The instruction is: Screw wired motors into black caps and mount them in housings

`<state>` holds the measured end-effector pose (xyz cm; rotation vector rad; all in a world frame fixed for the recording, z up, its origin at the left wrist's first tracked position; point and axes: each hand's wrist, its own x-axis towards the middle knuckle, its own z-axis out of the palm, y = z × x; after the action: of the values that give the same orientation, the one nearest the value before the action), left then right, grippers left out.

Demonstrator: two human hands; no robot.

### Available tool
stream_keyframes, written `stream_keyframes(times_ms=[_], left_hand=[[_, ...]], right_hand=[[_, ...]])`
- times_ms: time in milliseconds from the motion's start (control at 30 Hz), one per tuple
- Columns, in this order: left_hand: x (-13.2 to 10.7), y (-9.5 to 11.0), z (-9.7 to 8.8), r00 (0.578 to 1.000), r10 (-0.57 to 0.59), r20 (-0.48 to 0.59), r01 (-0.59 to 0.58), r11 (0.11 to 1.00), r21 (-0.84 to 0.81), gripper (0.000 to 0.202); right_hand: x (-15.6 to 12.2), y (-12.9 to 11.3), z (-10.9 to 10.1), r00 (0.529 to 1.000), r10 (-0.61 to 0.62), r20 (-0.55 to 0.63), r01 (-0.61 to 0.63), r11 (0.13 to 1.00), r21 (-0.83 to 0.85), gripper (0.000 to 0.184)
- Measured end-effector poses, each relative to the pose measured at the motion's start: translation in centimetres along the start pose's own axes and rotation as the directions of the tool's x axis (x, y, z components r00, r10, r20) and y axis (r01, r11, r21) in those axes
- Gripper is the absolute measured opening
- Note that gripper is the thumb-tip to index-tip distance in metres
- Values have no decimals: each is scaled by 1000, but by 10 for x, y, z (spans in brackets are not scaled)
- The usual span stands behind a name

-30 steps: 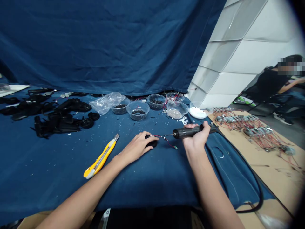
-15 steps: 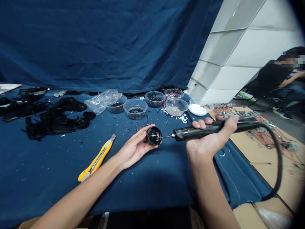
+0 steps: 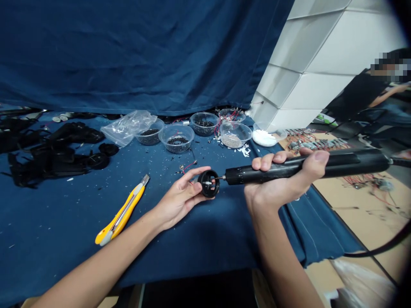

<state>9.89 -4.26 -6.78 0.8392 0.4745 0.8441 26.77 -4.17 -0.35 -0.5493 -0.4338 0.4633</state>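
My left hand (image 3: 180, 196) grips a small round black housing (image 3: 208, 183) with a white part inside, held on its side above the blue cloth. My right hand (image 3: 282, 182) is wrapped round a black electric screwdriver (image 3: 308, 166), held level. Its bit points left and reaches into the housing's open face. A black cable (image 3: 379, 248) runs from the screwdriver's rear off to the right. Thin red wires (image 3: 188, 167) lie on the cloth just behind the housing.
A yellow utility knife (image 3: 120, 212) lies left of my left arm. Several clear bowls (image 3: 176, 137) of small parts and a plastic bag (image 3: 128, 126) stand at the back. Black plastic parts (image 3: 51, 149) pile at left. Wired motors (image 3: 308, 143) cover the brown table; a person (image 3: 362, 102) sits far right.
My left hand lifted the black housing off the cloth and turned it on its side. My right hand raised the screwdriver and brought its bit into the housing.
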Motion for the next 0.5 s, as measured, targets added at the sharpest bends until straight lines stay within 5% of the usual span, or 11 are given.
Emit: stream_keyframes(times_ms=[500], left_hand=[[-5, -1, 2, 993, 88, -82, -85, 996, 37, 45]], right_hand=[[-16, -10, 10, 991, -7, 133, 5, 1000, 12, 18]])
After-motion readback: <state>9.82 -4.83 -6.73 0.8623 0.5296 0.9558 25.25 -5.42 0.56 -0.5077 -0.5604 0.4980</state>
